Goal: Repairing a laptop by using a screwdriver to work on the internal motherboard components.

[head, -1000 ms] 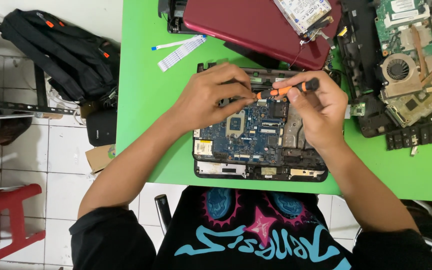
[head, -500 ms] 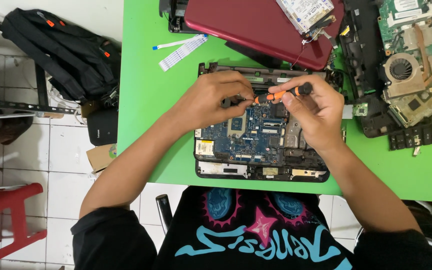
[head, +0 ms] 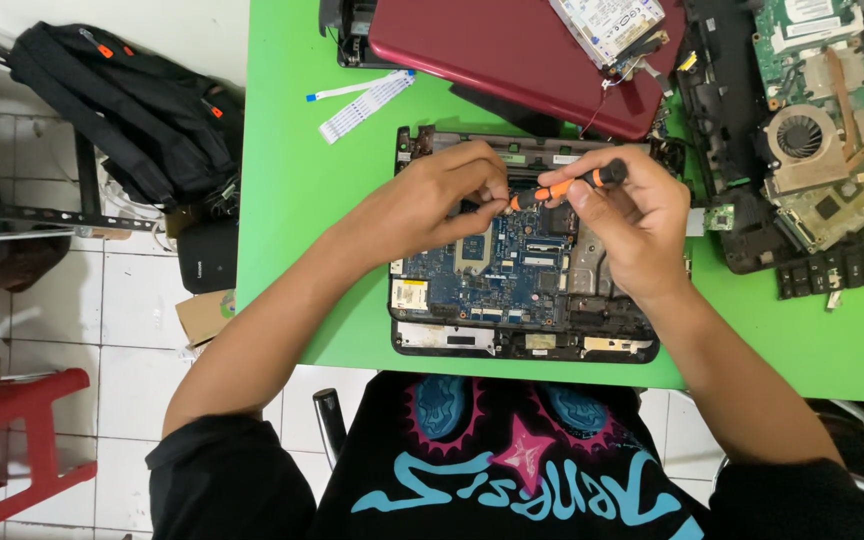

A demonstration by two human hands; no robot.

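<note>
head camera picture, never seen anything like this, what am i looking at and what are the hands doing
This single view comes from a camera worn on a person's head, looking straight down at their own two bare hands over a green table. In front of them lies an opened laptop base with its blue circuit board exposed. The right hand holds a small orange and black screwdriver, and the left hand pinches near its tip, over the board. Farther back lie a dark red laptop lid, a white ribbon cable and, to the right, more stripped boards with a cooling fan. A black backpack sits on the floor at left.
</note>
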